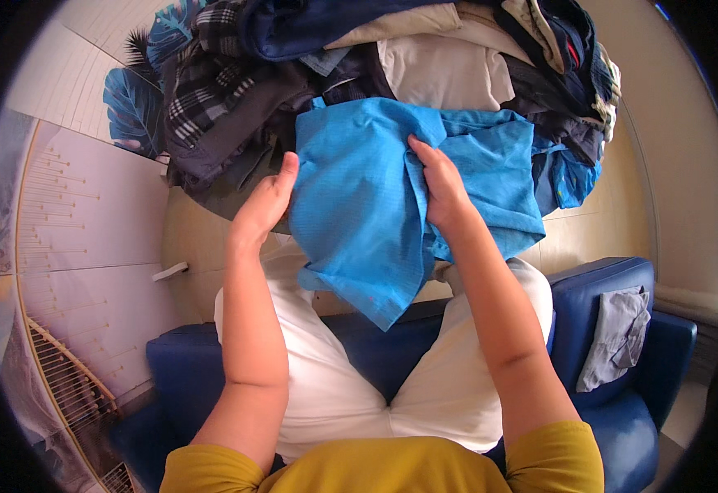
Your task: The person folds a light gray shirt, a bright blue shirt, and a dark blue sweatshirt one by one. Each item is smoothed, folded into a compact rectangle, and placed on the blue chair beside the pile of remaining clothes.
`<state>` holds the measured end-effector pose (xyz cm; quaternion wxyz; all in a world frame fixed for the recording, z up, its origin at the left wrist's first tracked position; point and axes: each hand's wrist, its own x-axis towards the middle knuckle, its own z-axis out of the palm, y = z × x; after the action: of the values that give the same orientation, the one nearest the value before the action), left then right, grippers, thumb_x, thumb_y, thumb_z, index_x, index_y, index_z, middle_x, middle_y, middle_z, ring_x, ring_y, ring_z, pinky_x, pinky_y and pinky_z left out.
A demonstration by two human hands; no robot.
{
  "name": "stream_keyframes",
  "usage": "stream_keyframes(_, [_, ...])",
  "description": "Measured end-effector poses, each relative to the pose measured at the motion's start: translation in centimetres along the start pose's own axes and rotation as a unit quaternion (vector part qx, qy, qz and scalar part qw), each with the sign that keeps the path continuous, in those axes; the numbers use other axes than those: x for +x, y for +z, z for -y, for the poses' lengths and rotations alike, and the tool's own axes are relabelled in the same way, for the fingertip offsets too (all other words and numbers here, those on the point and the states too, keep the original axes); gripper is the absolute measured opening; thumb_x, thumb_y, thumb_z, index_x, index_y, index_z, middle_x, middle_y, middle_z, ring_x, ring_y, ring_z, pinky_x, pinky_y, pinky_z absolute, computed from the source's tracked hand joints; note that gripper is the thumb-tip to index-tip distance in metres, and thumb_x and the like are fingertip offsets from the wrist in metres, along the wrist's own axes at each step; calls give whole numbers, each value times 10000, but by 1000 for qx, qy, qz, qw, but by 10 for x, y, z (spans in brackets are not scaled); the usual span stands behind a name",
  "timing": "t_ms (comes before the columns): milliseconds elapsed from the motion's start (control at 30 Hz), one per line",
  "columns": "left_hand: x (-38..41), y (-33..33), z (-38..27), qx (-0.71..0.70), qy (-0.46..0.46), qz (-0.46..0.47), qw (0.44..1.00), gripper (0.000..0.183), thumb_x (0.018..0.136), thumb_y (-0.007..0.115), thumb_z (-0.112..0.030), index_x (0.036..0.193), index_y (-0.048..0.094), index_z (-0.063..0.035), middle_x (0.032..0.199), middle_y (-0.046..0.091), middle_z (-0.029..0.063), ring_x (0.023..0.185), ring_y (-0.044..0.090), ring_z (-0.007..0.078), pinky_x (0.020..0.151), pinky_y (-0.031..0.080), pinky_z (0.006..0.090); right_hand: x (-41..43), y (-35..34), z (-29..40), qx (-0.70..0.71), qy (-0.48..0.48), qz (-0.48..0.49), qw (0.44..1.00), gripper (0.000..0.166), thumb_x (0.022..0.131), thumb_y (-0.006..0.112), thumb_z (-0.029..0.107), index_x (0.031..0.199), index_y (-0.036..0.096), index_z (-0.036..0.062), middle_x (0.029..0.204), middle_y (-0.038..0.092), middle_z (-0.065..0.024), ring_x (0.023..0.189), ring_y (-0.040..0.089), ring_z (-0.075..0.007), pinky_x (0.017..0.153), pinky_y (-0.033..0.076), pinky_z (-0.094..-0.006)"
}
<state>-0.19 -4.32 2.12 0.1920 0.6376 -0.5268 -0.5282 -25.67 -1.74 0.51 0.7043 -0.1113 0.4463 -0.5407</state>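
A bright blue cloth garment (359, 185), partly folded, hangs between my hands above my knees. Its near corner droops to a point between my thighs, while its far edge lies against the heap of clothes (260, 98). At the garment's left edge, my left hand (266, 200) has its thumb up and its fingers hidden behind the cloth. My right hand (442, 182) grips a fold near the middle, thumb on top. More of the blue cloth spreads out to the right beneath my right wrist.
Plaid, navy, beige and dark clothes cover a round table (211, 200) before me. I sit on a blue sofa (605, 271), and a folded grey garment (615, 339) lies on its right part. At left stands a wall panel (100, 203) with gold decoration.
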Motion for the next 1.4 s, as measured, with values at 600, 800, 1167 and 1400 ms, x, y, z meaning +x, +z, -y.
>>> stream_keyframes(600, [6, 23, 7, -312, 81, -258, 911, 436, 1035, 499, -336, 1242, 601, 34, 1092, 665, 113, 959, 599, 173, 891, 474, 313, -15, 19, -29, -193, 24, 64, 979, 485, 888, 717, 147, 1279, 516, -58, 1204, 630, -200, 1036, 646, -297, 963, 513, -418])
stream_keyframes(800, [2, 38, -2, 131, 372, -395, 830, 427, 907, 671, -177, 1309, 566, -79, 1135, 596, 153, 998, 564, 290, 889, 460, 395, 0, 11, -34, -60, 35, 100, 993, 455, 974, 626, 245, 1315, 494, -26, 1219, 627, -185, 1052, 633, -282, 949, 520, -412])
stream_keyframes(1167, [26, 90, 23, 345, 236, -234, 878, 684, 1000, 416, -515, 1579, 159, -258, 1592, 194, 243, 1476, 192, 400, 1107, 113, 702, 5, 6, -45, -110, 91, 224, 964, 697, 970, 546, 482, 1472, 349, 41, 1429, 467, -204, 1332, 434, -286, 1119, 350, -435])
stream_keyframes(1400, [49, 89, 18, 344, 179, -233, 892, 691, 1009, 351, -561, 1583, 62, -306, 1619, 85, 234, 1499, 93, 404, 1083, 87, 745, -16, 7, -56, -413, -57, 165, 894, 674, 742, 684, -26, 1375, 451, -37, 1282, 579, -165, 1147, 560, -222, 971, 464, -336])
